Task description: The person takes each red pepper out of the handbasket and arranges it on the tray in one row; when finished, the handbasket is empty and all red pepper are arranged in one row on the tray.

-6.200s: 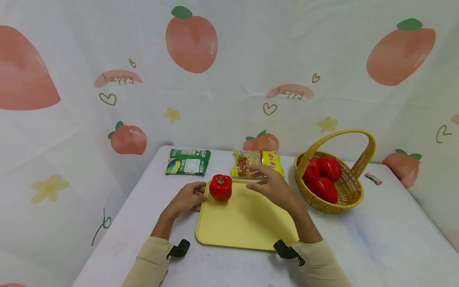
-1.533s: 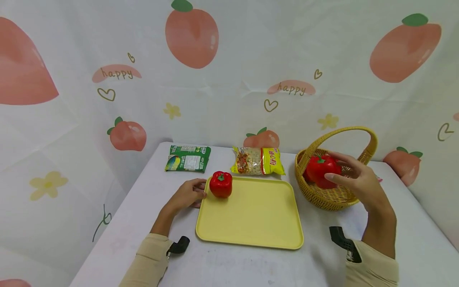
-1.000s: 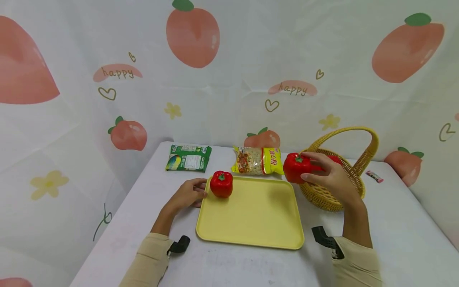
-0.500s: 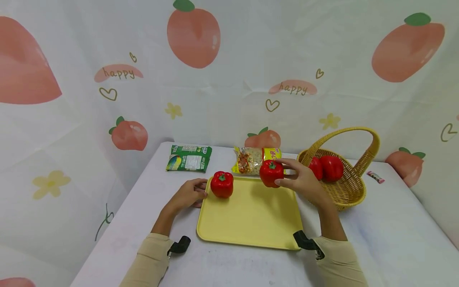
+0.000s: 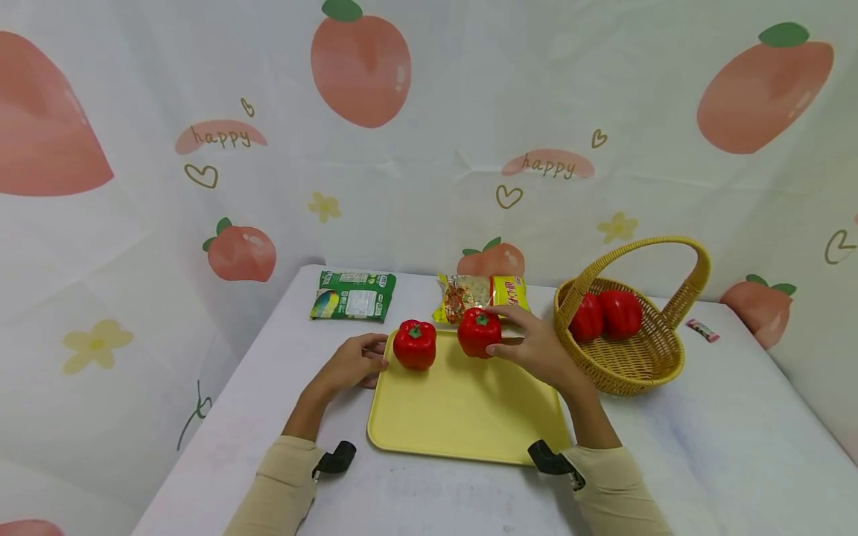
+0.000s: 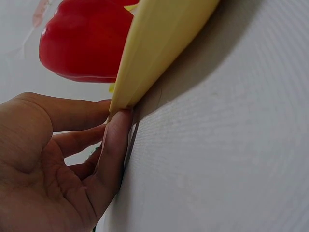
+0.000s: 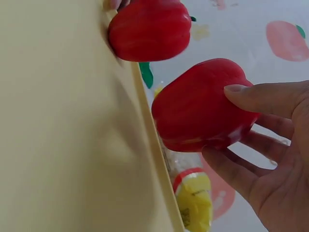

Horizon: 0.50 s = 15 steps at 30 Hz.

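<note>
In the head view, my right hand [image 5: 536, 353] holds a red bell pepper [image 5: 477, 332] by its side, over the back of a yellow tray [image 5: 462, 417]. The right wrist view shows thumb and fingers on this pepper [image 7: 198, 106], with a gap between it and the tray surface. Another red bell pepper [image 5: 414, 345] stands upright in the tray's back left corner. My left hand [image 5: 350, 363] is at the tray's left edge. Close up in the left wrist view, its thumb and a finger pinch the tray rim [image 6: 140, 63].
A wicker basket [image 5: 660, 365] with a tall handle stands right of the tray, two red bell peppers [image 5: 620, 314] visible inside. Behind the tray lie a green packet [image 5: 353, 295] and a yellow packet [image 5: 469, 294]. A small pink-and-dark wrapper [image 5: 702, 330] lies right of the basket.
My right hand took a bell pepper out of the basket and carried it left over the tray, lowering it slightly most recently. The left hand has stayed at the tray's edge.
</note>
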Tool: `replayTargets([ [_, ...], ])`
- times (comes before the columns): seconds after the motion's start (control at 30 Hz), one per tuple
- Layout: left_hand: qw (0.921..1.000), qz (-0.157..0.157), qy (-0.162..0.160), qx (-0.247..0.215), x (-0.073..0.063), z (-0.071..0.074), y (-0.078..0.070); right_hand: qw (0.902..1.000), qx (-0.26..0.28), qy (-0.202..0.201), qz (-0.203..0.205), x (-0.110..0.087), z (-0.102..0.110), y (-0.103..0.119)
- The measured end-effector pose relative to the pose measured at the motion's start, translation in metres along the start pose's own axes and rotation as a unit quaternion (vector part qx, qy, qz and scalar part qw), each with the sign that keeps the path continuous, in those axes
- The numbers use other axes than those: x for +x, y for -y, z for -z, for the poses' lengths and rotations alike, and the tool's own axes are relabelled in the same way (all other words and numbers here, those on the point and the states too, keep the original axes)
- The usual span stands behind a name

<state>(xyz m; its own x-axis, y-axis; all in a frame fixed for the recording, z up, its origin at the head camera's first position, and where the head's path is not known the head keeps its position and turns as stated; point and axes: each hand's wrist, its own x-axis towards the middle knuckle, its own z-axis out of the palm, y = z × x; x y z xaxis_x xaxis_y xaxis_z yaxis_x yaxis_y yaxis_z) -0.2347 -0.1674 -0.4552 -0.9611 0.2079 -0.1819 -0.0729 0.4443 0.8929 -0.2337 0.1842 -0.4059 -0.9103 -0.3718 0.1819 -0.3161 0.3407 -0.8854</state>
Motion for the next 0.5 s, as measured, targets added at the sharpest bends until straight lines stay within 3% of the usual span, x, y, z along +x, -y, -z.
replayTargets([
  [0.2, 0.9999, -0.008, 0.0, 0.008, -0.001, 0.001, -0.002, 0.9998, -0.018, 0.002, -0.011, 0.001, -0.007, 0.003],
  [0.5, 1.0, -0.001, -0.001, 0.002, 0.001, 0.0, 0.0, 0.9992, -0.012, 0.037, -0.007, 0.004, -0.016, -0.003],
])
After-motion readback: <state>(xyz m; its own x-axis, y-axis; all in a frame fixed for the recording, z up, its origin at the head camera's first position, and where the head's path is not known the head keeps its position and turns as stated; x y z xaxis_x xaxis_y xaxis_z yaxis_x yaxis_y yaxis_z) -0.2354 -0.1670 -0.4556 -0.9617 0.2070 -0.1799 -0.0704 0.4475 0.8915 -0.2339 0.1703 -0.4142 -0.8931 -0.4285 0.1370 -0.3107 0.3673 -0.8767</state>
